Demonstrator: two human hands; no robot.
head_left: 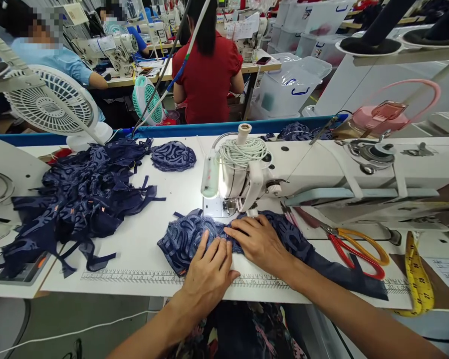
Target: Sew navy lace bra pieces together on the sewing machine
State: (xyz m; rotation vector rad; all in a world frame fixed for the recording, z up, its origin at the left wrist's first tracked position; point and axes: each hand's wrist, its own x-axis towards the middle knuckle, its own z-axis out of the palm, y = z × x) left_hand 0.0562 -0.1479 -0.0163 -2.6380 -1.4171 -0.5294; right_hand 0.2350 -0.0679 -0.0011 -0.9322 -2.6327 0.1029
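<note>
The left grip (211, 269) and right grip (262, 242) lie with fingers extended, pinching nothing visible; both press a navy swirl-patterned fabric piece (181, 242) onto the white table (134, 254), seemingly to keep it flat before the white sewing machine (307, 167); leftward, heaped navy fabric pieces (86, 194), probably for easy reach; rightward, red-and-orange-handled scissors (335, 232), handles conveniently nearest.

- Right of the right hand (260, 244), I see scissors (333, 231).
- Farther right, a yellow tape measure (419, 279).
- Ahead and left of it, a white fan (48, 102).
- Well ahead, I view a person in red (209, 75) and clear plastic boxes (282, 92).
</note>
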